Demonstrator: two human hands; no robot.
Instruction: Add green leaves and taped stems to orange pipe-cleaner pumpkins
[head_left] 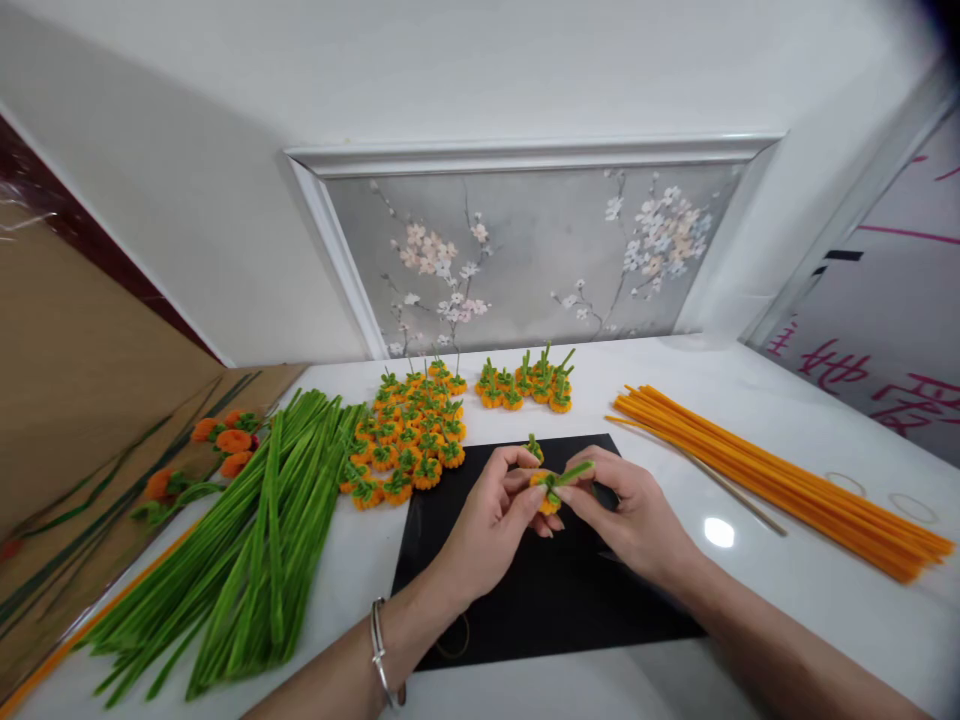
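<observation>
Over the black mat (457,590), my left hand (499,505) is closed around a small orange pipe-cleaner pumpkin (546,497) with a green top. My right hand (626,505) pinches the green pipe-cleaner stem (576,473) on that pumpkin, and its tip points up to the right. Just behind my fingers shows another green-topped pumpkin (533,447), partly hidden. Many finished-looking little pumpkins (409,435) stand grouped at the mat's left. A smaller group of pumpkins (529,382) with upright green stems stands farther back.
Loose green pipe cleaners (255,540) lie in a pile at the left. Orange pipe cleaners (780,480) are bundled at the right, beside a thin stick (739,492). Orange flowers (234,440) rest on brown cardboard (97,500). A wall with a floral panel (525,250) bounds the white table.
</observation>
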